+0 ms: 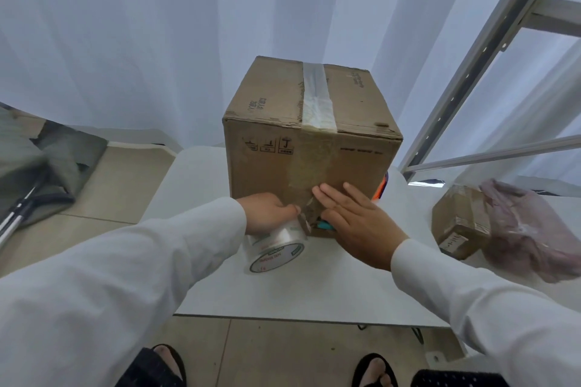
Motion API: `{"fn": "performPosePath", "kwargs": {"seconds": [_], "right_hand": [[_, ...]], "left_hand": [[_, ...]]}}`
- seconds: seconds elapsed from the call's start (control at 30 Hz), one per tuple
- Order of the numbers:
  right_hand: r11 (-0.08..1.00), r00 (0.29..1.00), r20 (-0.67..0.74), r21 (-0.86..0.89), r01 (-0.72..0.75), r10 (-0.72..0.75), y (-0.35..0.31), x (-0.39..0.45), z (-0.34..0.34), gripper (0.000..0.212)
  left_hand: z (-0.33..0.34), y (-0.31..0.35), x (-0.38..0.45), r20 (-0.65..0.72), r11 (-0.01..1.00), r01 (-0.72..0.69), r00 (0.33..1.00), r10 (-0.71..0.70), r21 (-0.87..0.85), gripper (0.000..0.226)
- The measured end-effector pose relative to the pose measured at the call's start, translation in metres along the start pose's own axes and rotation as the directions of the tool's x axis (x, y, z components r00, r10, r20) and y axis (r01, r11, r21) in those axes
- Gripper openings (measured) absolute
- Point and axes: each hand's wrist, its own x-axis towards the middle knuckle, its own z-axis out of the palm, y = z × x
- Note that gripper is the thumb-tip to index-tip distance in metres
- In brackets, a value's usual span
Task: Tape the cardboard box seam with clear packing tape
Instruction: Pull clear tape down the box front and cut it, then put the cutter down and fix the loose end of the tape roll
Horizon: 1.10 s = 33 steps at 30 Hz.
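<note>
Box (311, 148) upright, mid counter (283, 289). Tape strip (316, 97) already over top seam, running down front face to bottom edge. Tape roll (276, 248) at box foot, gripped by left hand (267, 212), fingers curled round it. Right hand (355, 220) open, flat, pressing strip to cardboard. Small teal item under right palm, unclear what. Judgement: cardboard stiff, box stable; film thin, clingy, wrinkles easily, so hold roll by core and keep taut. Smaller taped box (459, 223) well apart, right.
</note>
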Motion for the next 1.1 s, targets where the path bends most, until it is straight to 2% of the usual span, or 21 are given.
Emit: {"fn": "performPosePath", "kwargs": {"seconds": [0.1, 0.17, 0.23, 0.3, 0.4, 0.47, 0.53, 0.6, 0.67, 0.73, 0.8, 0.83, 0.9, 1.1], "right_hand": [[0.998, 0.991, -0.133, 0.049, 0.03, -0.023, 0.007, 0.002, -0.011, 0.025], [0.993, 0.956, -0.291, 0.115, 0.003, 0.03, 0.012, 0.011, -0.027, 0.014], [0.988, 0.924, -0.367, 0.143, -0.059, 0.108, 0.016, 0.022, -0.042, 0.015], [0.987, 0.928, -0.346, 0.135, -0.093, 0.135, 0.018, 0.028, -0.045, 0.017], [0.992, 0.957, -0.288, 0.13, -0.004, 0.042, 0.016, 0.021, -0.038, 0.019], [0.973, 0.95, -0.309, 0.231, 0.029, 0.046, 0.017, 0.013, -0.041, 0.016], [0.91, 0.907, -0.351, 0.409, -0.072, 0.23, 0.027, 0.002, -0.05, 0.016], [0.826, 0.819, -0.346, 0.506, -0.248, 0.458, 0.042, -0.017, -0.054, 0.019], [0.713, 0.717, -0.272, 0.556, -0.427, 0.642, 0.055, -0.039, -0.05, 0.022], [0.493, 0.618, -0.048, 0.652, -0.576, 0.785, 0.061, -0.057, -0.042, 0.025], [0.25, 0.561, 0.298, 0.669, -0.7, 0.772, 0.063, -0.07, -0.026, 0.029], [0.196, 0.551, 0.433, 0.632, -0.75, 0.714, 0.062, -0.076, -0.015, 0.029], [0.151, 0.514, 0.594, 0.551, -0.82, 0.619, 0.06, -0.083, 0.006, 0.027], [0.043, 0.374, 0.8, 0.402, -0.915, 0.47, 0.048, -0.088, 0.053, 0.042]], "left_hand": [[0.002, 0.001, 0.001, 0.015, 1.0, 0.009, 1.0, -0.01, 0.012, 0.048], [0.002, 0.001, 0.001, 0.02, 1.0, 0.007, 1.0, -0.007, 0.014, 0.049], [0.002, -0.001, 0.0, 0.019, 1.0, 0.011, 1.0, -0.011, -0.003, 0.049], [0.002, 0.0, 0.0, 0.019, 1.0, 0.012, 1.0, -0.012, -0.013, 0.047], [0.001, 0.003, -0.002, 0.018, 0.999, -0.013, 1.0, 0.014, -0.033, 0.043], [0.0, 0.003, -0.004, 0.021, 0.997, -0.018, 1.0, 0.019, -0.069, 0.042], [-0.001, 0.003, -0.005, 0.056, 0.988, -0.019, 0.998, 0.028, -0.152, 0.037], [0.0, 0.005, -0.006, 0.113, 0.965, -0.011, 0.993, 0.042, -0.261, 0.034], [0.002, 0.01, -0.006, 0.139, 0.947, -0.008, 0.989, 0.055, -0.321, 0.035], [0.007, 0.018, -0.004, 0.135, 0.94, -0.018, 0.988, 0.068, -0.34, 0.031], [0.011, 0.025, -0.002, 0.143, 0.939, -0.018, 0.987, 0.071, -0.342, 0.03], [0.013, 0.029, -0.001, 0.153, 0.94, -0.012, 0.986, 0.068, -0.34, 0.029], [0.018, 0.034, 0.002, 0.169, 0.941, 0.002, 0.984, 0.059, -0.337, 0.029], [0.026, 0.041, 0.011, 0.205, 0.947, 0.016, 0.977, 0.053, -0.322, 0.031]]}}
